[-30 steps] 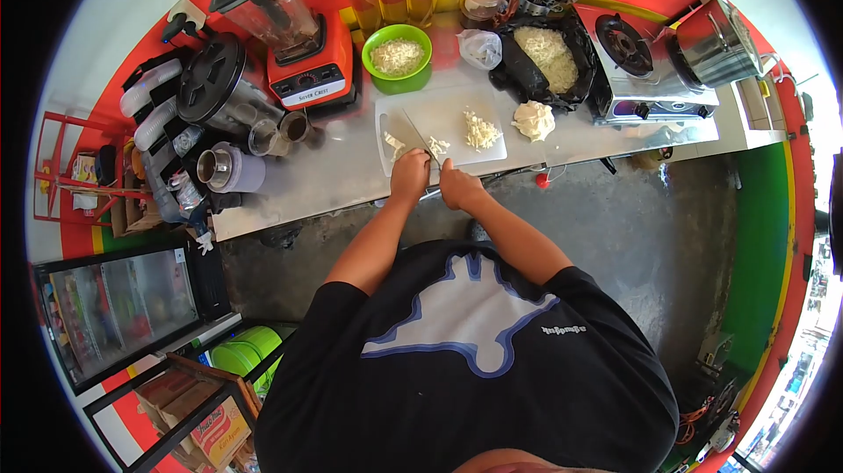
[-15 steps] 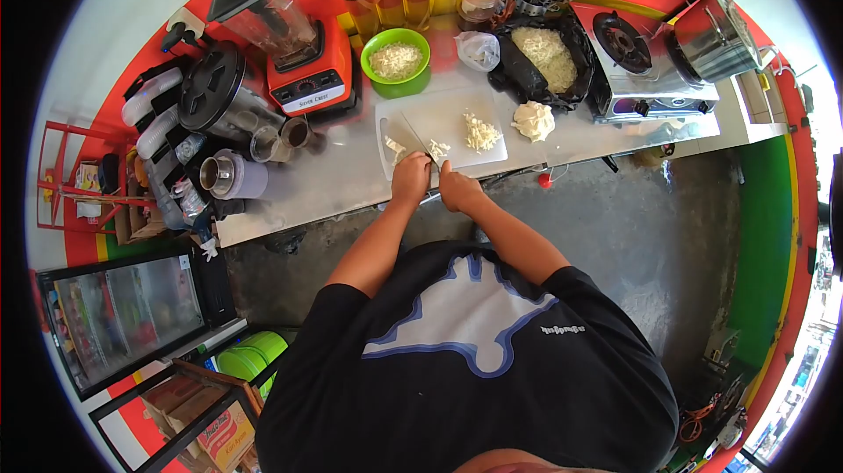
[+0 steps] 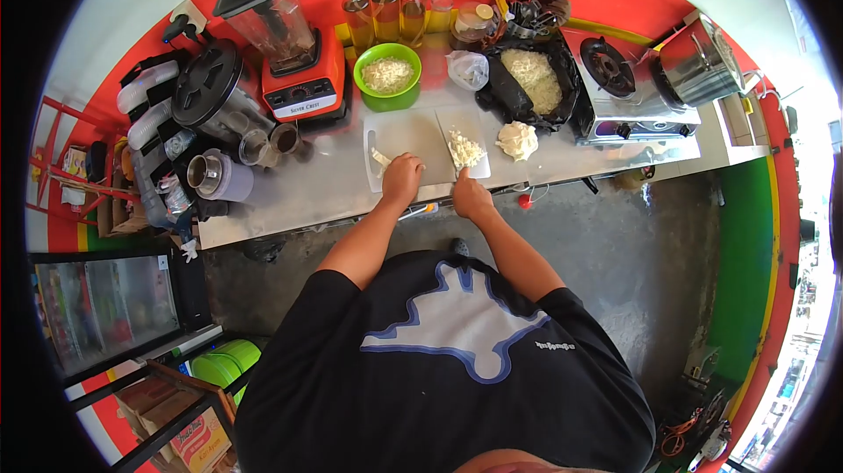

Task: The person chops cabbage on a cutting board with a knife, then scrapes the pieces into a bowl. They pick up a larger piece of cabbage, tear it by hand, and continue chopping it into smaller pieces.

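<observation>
A white cutting board [image 3: 423, 126] lies near the counter's front edge. My right hand [image 3: 471, 195] is closed round the handle of a knife [image 3: 446, 141], whose blade points away from me across the board. Just right of the blade is a pile of chopped pale pieces [image 3: 466, 150], their kind not certain. My left hand [image 3: 403, 180] rests at the board's front left with its fingers curled; what they hold, if anything, is hidden. Close to its fingertips lie a few uncut pale strips [image 3: 380, 158]. A larger whitish lump [image 3: 517, 141] sits right of the board.
Behind the board stands a green bowl [image 3: 389, 99] of pale shreds. A black bag [image 3: 569, 86] with more shreds lies farther right, beside a stove [image 3: 645, 117]. A red blender [image 3: 303, 86] and pump bottles [image 3: 385, 12] line the back. Cups [image 3: 256, 147] stand left.
My right hand and the knife have moved right, and the small cut pieces have joined the pile. My left hand has drawn apart from the knife toward the strips. The view has shifted slightly.
</observation>
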`<action>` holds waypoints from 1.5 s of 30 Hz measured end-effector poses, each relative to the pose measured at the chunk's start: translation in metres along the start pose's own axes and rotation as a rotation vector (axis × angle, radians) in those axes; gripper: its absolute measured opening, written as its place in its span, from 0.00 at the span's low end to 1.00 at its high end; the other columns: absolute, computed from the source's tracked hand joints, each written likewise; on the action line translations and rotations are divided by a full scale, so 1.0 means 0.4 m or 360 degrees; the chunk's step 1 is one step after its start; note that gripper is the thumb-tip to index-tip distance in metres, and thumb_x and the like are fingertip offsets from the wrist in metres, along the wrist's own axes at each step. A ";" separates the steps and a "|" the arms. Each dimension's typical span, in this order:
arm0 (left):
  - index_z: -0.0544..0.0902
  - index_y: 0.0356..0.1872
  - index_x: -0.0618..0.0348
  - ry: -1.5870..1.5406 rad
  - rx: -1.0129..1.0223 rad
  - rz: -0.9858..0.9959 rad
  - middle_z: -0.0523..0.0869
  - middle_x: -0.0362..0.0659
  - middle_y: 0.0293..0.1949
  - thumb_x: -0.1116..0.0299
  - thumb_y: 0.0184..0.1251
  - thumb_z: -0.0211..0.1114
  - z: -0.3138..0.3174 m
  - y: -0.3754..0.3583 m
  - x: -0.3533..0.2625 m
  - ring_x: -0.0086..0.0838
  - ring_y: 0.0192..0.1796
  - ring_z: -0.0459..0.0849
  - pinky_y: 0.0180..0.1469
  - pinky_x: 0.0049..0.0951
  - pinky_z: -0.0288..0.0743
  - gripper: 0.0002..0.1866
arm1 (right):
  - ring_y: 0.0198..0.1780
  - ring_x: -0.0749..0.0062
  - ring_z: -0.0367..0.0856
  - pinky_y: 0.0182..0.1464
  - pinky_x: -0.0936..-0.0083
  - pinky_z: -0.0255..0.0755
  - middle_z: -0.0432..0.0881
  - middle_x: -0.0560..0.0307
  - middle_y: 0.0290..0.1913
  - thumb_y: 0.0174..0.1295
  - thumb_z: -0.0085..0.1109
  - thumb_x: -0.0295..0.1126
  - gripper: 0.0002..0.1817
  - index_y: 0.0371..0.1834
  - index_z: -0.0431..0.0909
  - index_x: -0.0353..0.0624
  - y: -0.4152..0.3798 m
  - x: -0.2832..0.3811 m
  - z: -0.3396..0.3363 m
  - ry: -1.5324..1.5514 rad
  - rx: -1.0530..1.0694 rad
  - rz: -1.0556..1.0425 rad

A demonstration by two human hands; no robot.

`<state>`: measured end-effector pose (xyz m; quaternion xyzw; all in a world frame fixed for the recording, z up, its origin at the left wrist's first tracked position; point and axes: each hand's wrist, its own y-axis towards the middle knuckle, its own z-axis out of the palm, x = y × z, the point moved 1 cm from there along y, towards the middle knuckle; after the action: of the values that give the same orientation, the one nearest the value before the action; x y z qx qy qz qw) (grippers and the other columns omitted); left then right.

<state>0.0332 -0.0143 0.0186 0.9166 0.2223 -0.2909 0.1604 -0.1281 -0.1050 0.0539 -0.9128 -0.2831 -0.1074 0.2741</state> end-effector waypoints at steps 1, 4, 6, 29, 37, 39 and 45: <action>0.89 0.35 0.57 -0.0042 0.0017 -0.0016 0.87 0.45 0.40 0.69 0.65 0.65 0.004 0.003 -0.003 0.45 0.46 0.85 0.50 0.43 0.79 0.06 | 0.52 0.32 0.85 0.56 0.45 0.77 0.84 0.23 0.48 0.66 0.49 0.27 0.17 0.55 0.62 0.32 0.002 -0.005 -0.002 -0.0005 -0.0003 0.0001; 0.89 0.34 0.59 -0.0063 0.0035 0.0025 0.87 0.46 0.40 0.69 0.64 0.65 0.024 0.003 0.001 0.44 0.46 0.85 0.51 0.43 0.79 0.07 | 0.51 0.31 0.84 0.55 0.44 0.77 0.84 0.23 0.46 0.67 0.50 0.29 0.17 0.55 0.63 0.31 0.010 -0.015 0.010 -0.0002 -0.0008 -0.0033; 0.89 0.34 0.60 -0.0041 0.0043 0.0087 0.87 0.47 0.41 0.69 0.64 0.65 0.026 -0.006 -0.001 0.45 0.46 0.85 0.51 0.43 0.79 0.07 | 0.50 0.29 0.84 0.53 0.44 0.77 0.84 0.22 0.45 0.70 0.51 0.32 0.18 0.54 0.63 0.30 0.013 -0.007 0.013 -0.0006 0.0033 -0.0254; 0.87 0.31 0.62 -0.0128 0.0001 -0.0040 0.85 0.52 0.37 0.74 0.59 0.68 0.011 -0.001 -0.014 0.49 0.43 0.85 0.49 0.45 0.78 0.03 | 0.51 0.39 0.87 0.54 0.53 0.81 0.86 0.31 0.46 0.64 0.56 0.24 0.18 0.54 0.63 0.32 0.003 0.080 0.038 -0.0192 0.0149 -0.0237; 0.87 0.29 0.63 -0.0160 -0.0025 0.0080 0.86 0.51 0.35 0.74 0.59 0.66 0.020 -0.005 -0.005 0.49 0.40 0.85 0.45 0.46 0.79 0.04 | 0.52 0.40 0.87 0.54 0.54 0.81 0.86 0.30 0.45 0.63 0.58 0.24 0.18 0.52 0.62 0.33 -0.031 0.102 0.031 -0.0223 0.0205 -0.0180; 0.87 0.28 0.63 -0.0180 -0.0108 0.0113 0.86 0.52 0.34 0.75 0.58 0.65 0.025 -0.005 -0.004 0.48 0.39 0.86 0.44 0.46 0.79 0.05 | 0.52 0.40 0.87 0.54 0.54 0.81 0.86 0.30 0.45 0.63 0.58 0.24 0.18 0.52 0.62 0.33 -0.017 0.101 0.037 -0.0214 0.0194 -0.0184; 0.87 0.28 0.61 -0.0156 0.0043 0.0047 0.85 0.50 0.34 0.74 0.58 0.65 0.017 0.006 0.008 0.48 0.40 0.85 0.45 0.45 0.79 0.04 | 0.52 0.40 0.87 0.55 0.52 0.80 0.86 0.31 0.47 0.65 0.58 0.25 0.18 0.53 0.62 0.34 -0.002 0.104 0.008 -0.0231 0.0294 -0.0216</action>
<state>0.0334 -0.0182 0.0117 0.9066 0.1967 -0.3360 0.1630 -0.0944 -0.0838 0.0662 -0.8678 -0.3721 -0.0329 0.3278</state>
